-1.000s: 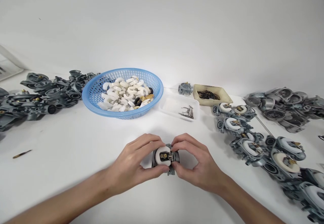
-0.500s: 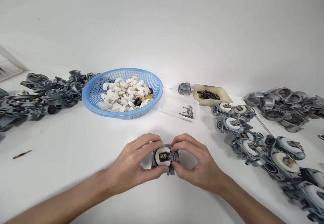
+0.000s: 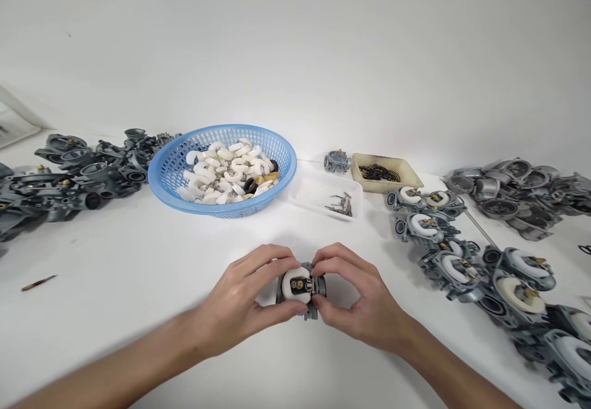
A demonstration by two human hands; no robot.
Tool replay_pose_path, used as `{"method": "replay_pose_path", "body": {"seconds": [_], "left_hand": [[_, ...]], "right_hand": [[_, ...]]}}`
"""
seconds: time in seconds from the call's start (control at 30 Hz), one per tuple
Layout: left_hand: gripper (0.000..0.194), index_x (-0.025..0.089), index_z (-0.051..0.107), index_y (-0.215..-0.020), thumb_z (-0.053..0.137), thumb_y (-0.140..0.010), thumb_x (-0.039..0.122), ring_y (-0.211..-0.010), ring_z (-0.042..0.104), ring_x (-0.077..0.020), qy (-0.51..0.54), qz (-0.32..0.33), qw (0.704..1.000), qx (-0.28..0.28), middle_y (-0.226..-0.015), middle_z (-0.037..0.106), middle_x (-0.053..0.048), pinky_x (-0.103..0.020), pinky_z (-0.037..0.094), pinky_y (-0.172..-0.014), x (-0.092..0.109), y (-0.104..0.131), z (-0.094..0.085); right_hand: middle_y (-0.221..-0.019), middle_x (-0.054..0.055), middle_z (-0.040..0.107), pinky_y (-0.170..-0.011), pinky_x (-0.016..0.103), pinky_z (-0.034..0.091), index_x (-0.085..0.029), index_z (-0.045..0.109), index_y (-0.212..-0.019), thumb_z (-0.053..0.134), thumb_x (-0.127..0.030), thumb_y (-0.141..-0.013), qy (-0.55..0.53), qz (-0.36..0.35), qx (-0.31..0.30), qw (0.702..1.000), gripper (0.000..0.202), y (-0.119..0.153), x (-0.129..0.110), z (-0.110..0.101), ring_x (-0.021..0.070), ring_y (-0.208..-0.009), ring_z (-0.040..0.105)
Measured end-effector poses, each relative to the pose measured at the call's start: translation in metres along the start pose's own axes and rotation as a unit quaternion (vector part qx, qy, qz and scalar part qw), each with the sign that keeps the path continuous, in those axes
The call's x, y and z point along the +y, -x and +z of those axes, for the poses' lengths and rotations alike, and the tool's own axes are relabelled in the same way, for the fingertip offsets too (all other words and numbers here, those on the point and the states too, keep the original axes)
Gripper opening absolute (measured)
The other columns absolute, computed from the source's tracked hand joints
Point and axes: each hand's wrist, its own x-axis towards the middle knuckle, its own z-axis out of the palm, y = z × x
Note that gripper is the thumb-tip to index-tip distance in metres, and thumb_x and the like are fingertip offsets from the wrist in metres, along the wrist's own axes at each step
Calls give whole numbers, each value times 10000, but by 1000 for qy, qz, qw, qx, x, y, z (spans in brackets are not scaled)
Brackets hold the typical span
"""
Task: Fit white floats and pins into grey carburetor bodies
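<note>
A grey metal carburetor body (image 3: pixel 317 286) rests on the white table between my hands, with a white C-shaped float (image 3: pixel 290 286) on its top and brass parts in the middle. My left hand (image 3: pixel 249 292) is closed on the left side, its fingertips and thumb at the float's upper and lower edges. From the right, my right hand (image 3: pixel 357 292) grips the body, thumb at the near side and fingers at the far side. What lies under the fingertips is hidden.
A blue basket (image 3: pixel 154 181) holds white floats. Behind are a white tray (image 3: pixel 307 194) of small pins and a beige tray (image 3: pixel 409 178) of black rings. Carburetor bodies (image 3: pixel 96 175) lie left, float-fitted ones (image 3: pixel 462 270) right, metal bowls (image 3: pixel 517 193) farther right. A thin tool (image 3: pixel 39 283) lies left.
</note>
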Motion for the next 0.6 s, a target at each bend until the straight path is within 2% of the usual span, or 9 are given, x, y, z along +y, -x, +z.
{"method": "replay_pose_path", "body": {"seconds": [0.4,0.6], "left_hand": [[343,218,609,-1249,719,-948,343,-940,710,-216,6,27,999,23,-1049,742,-81,-314,599,-818,0,0,1],[377,203,579,-1260,734,-936,320,-934,693,-204,-1,36,999,16,-1049,730,-79,-305,580,-820,0,0,0]], "right_hand": [[-1019,58,624,-768,339,567,-236,635,-1018,684,-72,-788,4,4,0,1000,287,0,-2,-1,204,-880,650],[-1026,58,617,-773,331,554,-229,641,-1021,683,-61,-787,2,7,-2,1000,291,-1,-2,-1,197,-885,645]]}}
